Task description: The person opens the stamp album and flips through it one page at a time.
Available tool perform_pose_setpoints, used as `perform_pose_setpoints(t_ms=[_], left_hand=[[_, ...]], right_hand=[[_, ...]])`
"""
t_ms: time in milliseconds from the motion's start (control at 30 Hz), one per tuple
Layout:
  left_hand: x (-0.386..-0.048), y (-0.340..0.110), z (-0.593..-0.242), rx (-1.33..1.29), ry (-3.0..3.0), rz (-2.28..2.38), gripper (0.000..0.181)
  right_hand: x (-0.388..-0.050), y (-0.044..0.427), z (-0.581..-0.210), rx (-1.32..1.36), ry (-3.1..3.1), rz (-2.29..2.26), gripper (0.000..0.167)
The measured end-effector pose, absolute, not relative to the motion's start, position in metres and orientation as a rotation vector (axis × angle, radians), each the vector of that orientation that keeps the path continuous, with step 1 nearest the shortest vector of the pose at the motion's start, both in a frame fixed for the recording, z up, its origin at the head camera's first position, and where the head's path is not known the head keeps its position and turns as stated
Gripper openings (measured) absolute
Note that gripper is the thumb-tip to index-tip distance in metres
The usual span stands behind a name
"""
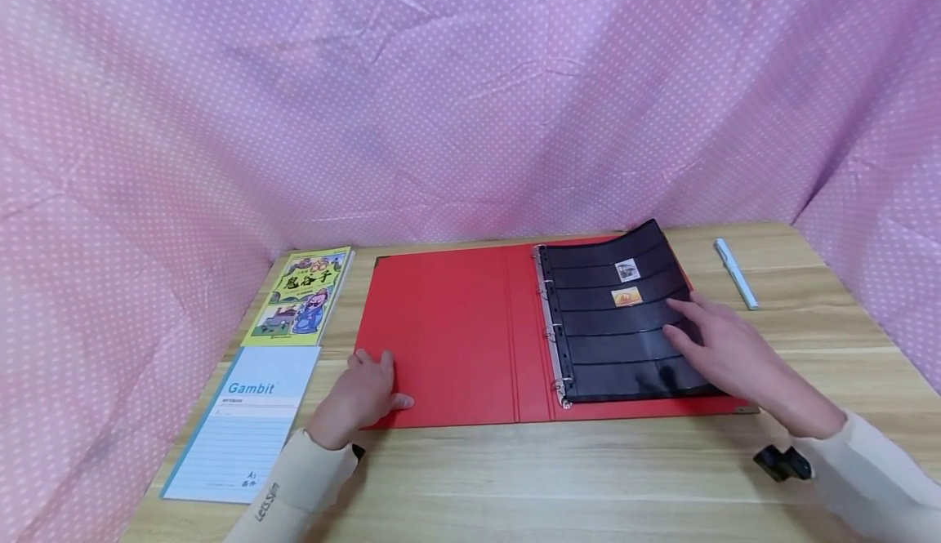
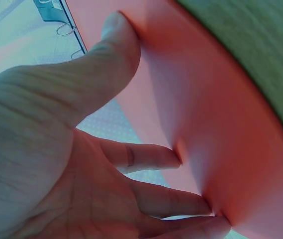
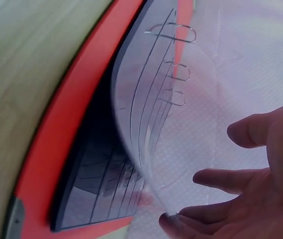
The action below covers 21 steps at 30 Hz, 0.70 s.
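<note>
A red ring binder (image 1: pixel 448 331) lies spread on the table, its black stock page (image 1: pixel 603 343) fixed by metal rings (image 1: pixel 549 333) near the spine. Two stamps sit in the page's pockets: a grey one (image 1: pixel 627 270) and an orange one (image 1: pixel 626 296). My left hand (image 1: pixel 365 392) rests its fingertips and thumb on the left cover, near the lower left corner. My right hand (image 1: pixel 724 347) is at the page's outer edge. In the right wrist view the page (image 3: pixel 131 99) bows upward; the outer fingertips (image 3: pixel 168 224) touch its edge, thumb apart.
On the left, a yellow comic-style book (image 1: pixel 301 296) lies above a pale blue notebook (image 1: pixel 238 429). A light blue pen (image 1: pixel 735 273) lies right of the binder. Pink dotted cloth (image 1: pixel 441 102) hangs behind the wooden table (image 1: pixel 573 478).
</note>
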State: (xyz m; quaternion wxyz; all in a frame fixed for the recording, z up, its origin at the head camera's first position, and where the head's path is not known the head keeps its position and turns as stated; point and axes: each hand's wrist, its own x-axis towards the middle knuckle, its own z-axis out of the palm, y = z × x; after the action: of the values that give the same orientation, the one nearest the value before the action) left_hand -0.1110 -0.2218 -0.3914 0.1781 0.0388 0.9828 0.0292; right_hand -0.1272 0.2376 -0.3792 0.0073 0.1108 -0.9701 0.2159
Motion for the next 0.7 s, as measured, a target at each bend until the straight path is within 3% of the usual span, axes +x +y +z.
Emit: perform_pose_setpoints(t_ms=[267, 700], left_hand=[[-0.111, -0.223, -0.392, 0.1, 2.773, 0.098, 0.068], [-0.109, -0.222, -0.39, 0.148, 2.792, 0.048, 0.064]], right_hand=[[-0.122, 0.229, -0.368, 0.415, -2.983, 0.7, 0.053], [-0.115, 0.221, -0.331, 0.916, -2.813, 0.971, 0.045]])
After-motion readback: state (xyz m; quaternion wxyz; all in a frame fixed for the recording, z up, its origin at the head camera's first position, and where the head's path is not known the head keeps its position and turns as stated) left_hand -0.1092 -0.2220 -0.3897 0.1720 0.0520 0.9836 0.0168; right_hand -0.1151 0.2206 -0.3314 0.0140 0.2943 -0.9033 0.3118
